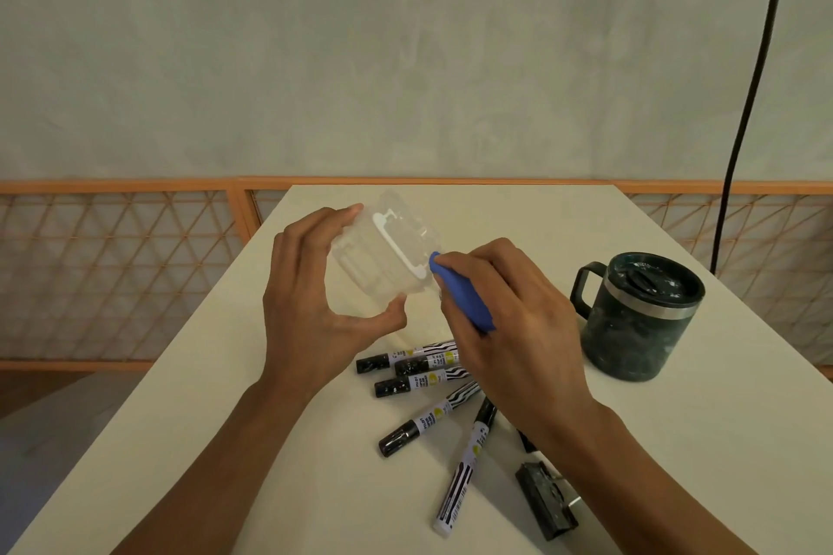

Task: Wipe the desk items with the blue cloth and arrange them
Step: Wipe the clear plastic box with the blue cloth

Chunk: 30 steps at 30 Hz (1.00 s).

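My left hand (311, 293) grips a clear plastic container (383, 252) with a white patch on its side, held tilted above the white desk (563, 216). My right hand (509, 315) holds a bunched blue cloth (459, 293), and the cloth's tip touches the container's right side. Several black-and-white markers (423, 379) lie fanned on the desk below my hands. A dark green lidded mug (640, 315) stands to the right, handle facing left.
A black binder clip (545, 500) lies near the front of the desk beside my right forearm. A black cable (748, 104) hangs down at the right. An orange lattice railing (121, 270) runs behind and left of the desk.
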Tool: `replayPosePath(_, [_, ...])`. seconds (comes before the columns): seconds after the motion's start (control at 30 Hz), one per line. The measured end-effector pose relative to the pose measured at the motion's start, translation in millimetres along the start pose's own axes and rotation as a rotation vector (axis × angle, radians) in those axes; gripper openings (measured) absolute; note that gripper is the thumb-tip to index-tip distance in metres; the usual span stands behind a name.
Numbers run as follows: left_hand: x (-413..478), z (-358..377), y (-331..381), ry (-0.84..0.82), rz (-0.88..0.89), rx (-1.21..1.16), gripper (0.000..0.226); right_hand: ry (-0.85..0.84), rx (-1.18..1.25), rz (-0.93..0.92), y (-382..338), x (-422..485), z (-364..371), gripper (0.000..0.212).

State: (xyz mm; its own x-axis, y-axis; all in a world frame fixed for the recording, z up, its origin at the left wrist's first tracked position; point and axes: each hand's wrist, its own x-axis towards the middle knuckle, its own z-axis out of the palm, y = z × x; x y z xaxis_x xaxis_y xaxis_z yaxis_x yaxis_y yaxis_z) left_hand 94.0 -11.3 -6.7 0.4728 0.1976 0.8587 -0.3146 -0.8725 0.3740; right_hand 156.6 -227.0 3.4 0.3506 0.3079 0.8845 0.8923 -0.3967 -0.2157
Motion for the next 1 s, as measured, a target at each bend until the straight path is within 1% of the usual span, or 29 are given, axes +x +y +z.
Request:
replayPosePath(0.17, [-0.3, -0.7, 2.6, 0.035, -0.048, -0.03, 0.103, -0.005, 0.036, 0.018, -1.8, -4.3, 1.8, 0.03])
replayPosePath(0.33, [-0.2, -0.3, 4.6, 0.028, -0.022, -0.042, 0.104, 0.027, 0.046, 0.029, -0.7, -4.9, 2.3, 0.032])
replayPosePath(0.47, [1.2, -2.6, 7.2, 0.046, -0.074, -0.12, 0.105, -0.009, 0.031, -0.007, 1.3, -6.5, 4.9, 0.029])
replayPosePath(0.57, [1.9, -2.6, 6.5, 0.003, -0.088, -0.142, 0.105, -0.014, 0.025, -0.026, 2.7, -5.7, 3.5, 0.028])
replayPosePath(0.7, [-0.2, -1.1, -0.4, -0.074, -0.111, -0.168, 0.104, 0.072, 0.041, -0.025, 5.3, 3.5, -7.9, 0.031])
replayPosePath(0.77, [0.4, -2.2, -4.3, -0.107, -0.096, -0.171, 0.104, 0.1, 0.031, -0.03, 7.7, 6.3, -10.9, 0.032])
replayPosePath(0.83, [0.8, -2.1, -5.9, -0.142, -0.053, -0.141, 0.103, 0.093, 0.025, -0.053, 9.5, 5.7, -10.1, 0.031])
replayPosePath(0.9, [0.4, -0.5, -4.3, -0.164, -0.011, -0.099, 0.101, 0.069, 0.018, -0.086, 9.8, 3.4, -7.8, 0.029])
replayPosePath(1.0, [0.4, -0.4, -1.1, -0.138, 0.032, -0.046, 0.099, -0.007, -0.035, -0.124, 9.0, 1.7, -5.2, 0.028])
